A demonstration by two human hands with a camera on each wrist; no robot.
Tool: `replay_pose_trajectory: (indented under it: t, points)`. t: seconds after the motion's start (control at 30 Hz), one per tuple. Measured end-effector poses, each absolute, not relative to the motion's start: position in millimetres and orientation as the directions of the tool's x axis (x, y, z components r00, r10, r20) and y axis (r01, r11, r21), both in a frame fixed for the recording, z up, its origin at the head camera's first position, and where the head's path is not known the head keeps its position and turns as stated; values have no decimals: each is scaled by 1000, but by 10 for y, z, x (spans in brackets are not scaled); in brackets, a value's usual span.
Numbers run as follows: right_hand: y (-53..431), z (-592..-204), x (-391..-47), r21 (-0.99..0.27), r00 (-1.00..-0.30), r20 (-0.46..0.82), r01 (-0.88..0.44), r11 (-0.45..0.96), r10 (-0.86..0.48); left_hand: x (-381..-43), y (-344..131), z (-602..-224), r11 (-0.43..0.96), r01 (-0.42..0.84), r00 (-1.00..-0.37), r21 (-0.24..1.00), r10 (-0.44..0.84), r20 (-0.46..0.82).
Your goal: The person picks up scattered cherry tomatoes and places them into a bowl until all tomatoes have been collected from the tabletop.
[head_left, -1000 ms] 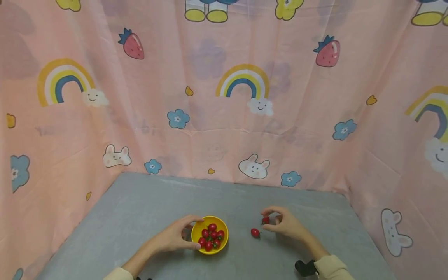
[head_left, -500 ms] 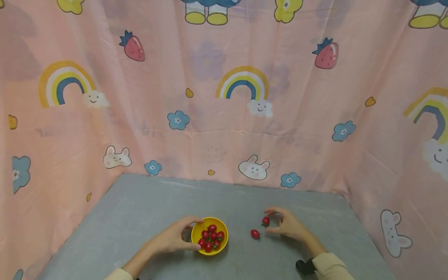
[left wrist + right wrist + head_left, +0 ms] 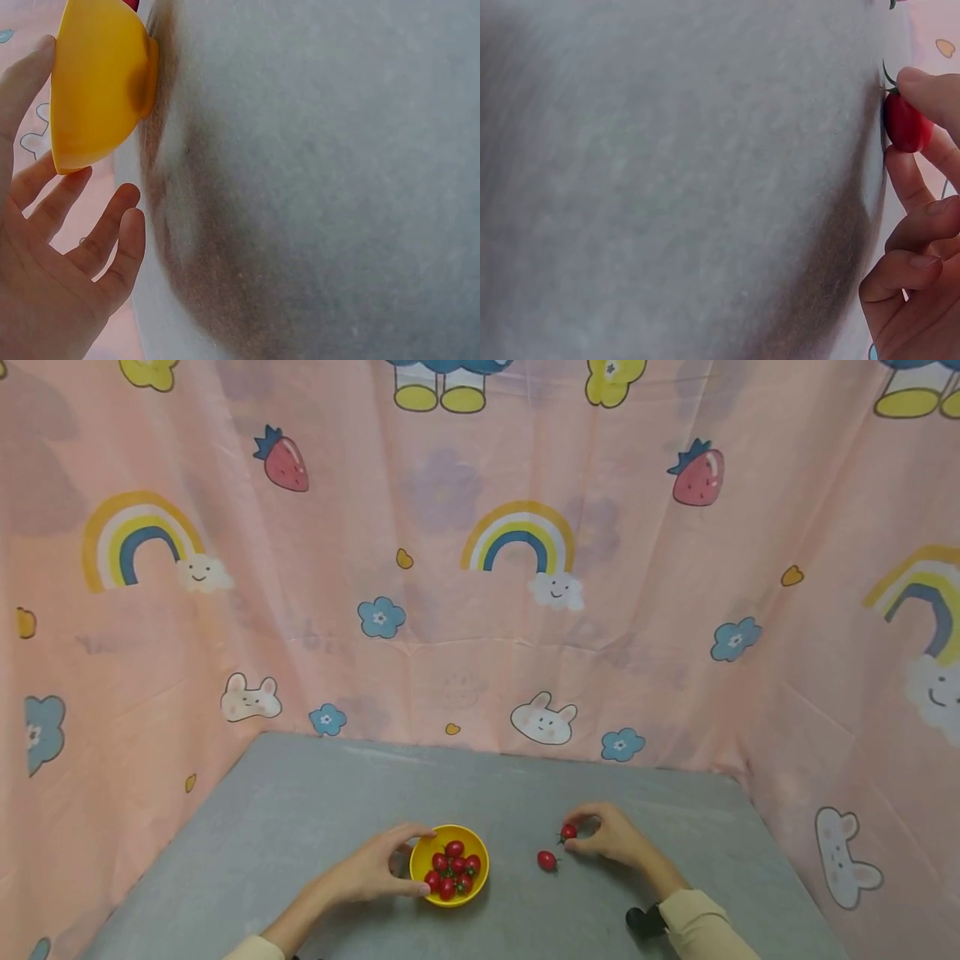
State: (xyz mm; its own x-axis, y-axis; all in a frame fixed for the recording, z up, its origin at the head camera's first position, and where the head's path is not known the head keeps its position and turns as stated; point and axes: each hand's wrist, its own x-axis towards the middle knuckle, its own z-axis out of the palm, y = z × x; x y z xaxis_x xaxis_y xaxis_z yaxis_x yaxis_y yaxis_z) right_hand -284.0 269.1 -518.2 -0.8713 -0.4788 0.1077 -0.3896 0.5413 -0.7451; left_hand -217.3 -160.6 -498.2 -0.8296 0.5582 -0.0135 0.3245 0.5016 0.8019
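My left hand (image 3: 375,862) holds a small yellow bowl (image 3: 480,847) at its left side, thumb at the near rim and fingertips at the far rim. Several red cherry tomatoes (image 3: 454,849) with green stems lie inside. In the left wrist view the bowl (image 3: 97,90) stands on its foot, between thumb and fingers. To the right, my right hand (image 3: 617,837) pinches a cherry tomato (image 3: 568,832) between thumb and fingers. The right wrist view shows the thumb over this tomato (image 3: 906,124), low at the table surface. Another cherry tomato (image 3: 547,861) lies just in front, nearer the bowl.
A grey tabletop (image 3: 360,785) carries everything. Pink patterned cloth (image 3: 450,668) hangs along its back and both sides. A black object (image 3: 647,923) sits by the right sleeve (image 3: 701,927).
Half a second ago the right thumb and fingers were spread apart around the farther tomato; now they have come together on it. The left hand and bowl stay put.
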Motion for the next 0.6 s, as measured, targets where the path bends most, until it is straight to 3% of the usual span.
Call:
replay_pose_trajectory:
  t: [0.6]
  points:
    - [2716,-5176,-2840,-748,-867,120,-399,530,-483,-2166,-1589,-4963,494,315,-831,810,557,-16]
